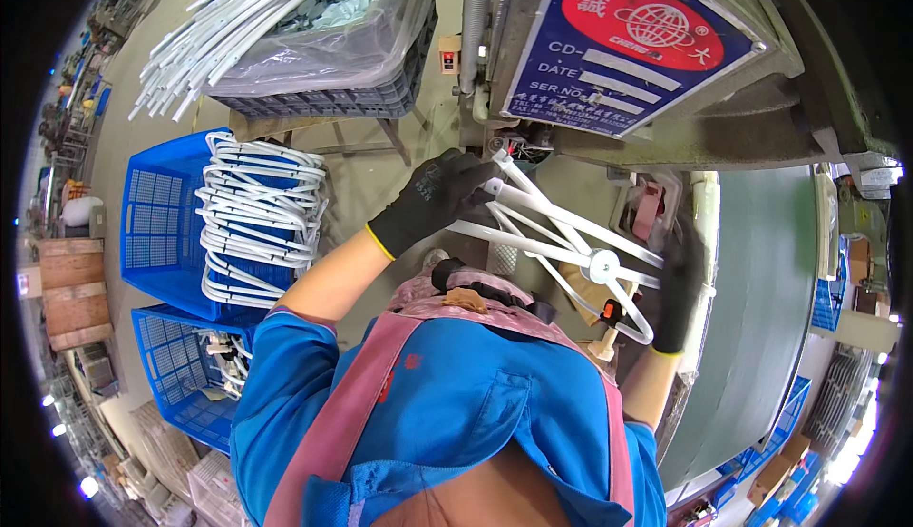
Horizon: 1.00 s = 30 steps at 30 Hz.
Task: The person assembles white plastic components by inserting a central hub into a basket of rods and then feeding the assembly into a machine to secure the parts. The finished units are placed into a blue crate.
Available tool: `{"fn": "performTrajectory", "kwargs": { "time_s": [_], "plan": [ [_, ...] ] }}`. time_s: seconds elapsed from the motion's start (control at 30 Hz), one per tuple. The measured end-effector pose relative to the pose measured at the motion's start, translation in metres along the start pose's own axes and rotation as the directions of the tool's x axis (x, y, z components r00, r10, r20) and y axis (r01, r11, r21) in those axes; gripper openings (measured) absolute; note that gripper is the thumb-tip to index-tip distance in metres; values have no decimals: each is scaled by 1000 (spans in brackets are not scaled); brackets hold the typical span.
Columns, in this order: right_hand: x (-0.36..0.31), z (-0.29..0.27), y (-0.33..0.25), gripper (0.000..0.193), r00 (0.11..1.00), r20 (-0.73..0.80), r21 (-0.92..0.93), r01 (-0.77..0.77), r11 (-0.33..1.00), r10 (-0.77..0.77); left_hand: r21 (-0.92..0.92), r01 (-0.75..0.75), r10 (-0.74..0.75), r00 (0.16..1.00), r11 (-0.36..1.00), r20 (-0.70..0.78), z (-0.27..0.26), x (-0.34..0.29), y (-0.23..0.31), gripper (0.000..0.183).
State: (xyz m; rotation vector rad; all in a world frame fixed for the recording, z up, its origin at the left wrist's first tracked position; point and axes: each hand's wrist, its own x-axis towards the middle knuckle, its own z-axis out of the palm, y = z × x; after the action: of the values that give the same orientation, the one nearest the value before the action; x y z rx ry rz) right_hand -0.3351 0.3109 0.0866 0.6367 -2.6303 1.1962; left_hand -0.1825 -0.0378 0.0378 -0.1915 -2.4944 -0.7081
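While both hands [439, 192] [680, 284] grip it, fingers curled, the white tube frame [571, 223] crosses at a disc [596, 262].

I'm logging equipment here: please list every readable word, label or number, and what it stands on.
Blue plate on the machine: white lettering, red oval with globe emblem; wording not copied.
Blue shirt: red marks, too small to read.
Left glove: pale print, too small to read.

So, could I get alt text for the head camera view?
A black-gloved left hand grips a white tubular frame; the blurred right hand is at its other end, near a machine. At left, a blue basket holds bent white tubes.
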Motion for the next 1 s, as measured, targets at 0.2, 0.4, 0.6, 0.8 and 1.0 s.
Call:
{"fn": "performTrajectory", "kwargs": {
  "time_s": [0.2, 0.4, 0.6, 0.8, 1.0],
  "plan": [
    [21, 87, -89, 34, 746, 489, 83, 477, 875, -453, 116, -62, 63, 998, 991, -9, -10, 29, -3, 44],
    [26, 87, -97, 37, 762, 449, 37, 506, 861, -467, 61, -91, 88, 994, 994, 62, -19, 44, -4, 42],
    [28, 92, -98, 42, 768, 459, -3, 503, 864, -446, -61, -51, 56, 995, 997, 80, -18, 51, -13, 38],
    [32, 93, -109, 36, 765, 485, 51, 460, 887, -424, -324, 239, -144, 946, 915, 291, -20, 53, -23, 43],
    [38, 98, -103, 23, 754, 539, 198, 319, 927, -374, -557, 394, -189, 901, 732, 389, -17, 54, -38, 49]
  ]
}}
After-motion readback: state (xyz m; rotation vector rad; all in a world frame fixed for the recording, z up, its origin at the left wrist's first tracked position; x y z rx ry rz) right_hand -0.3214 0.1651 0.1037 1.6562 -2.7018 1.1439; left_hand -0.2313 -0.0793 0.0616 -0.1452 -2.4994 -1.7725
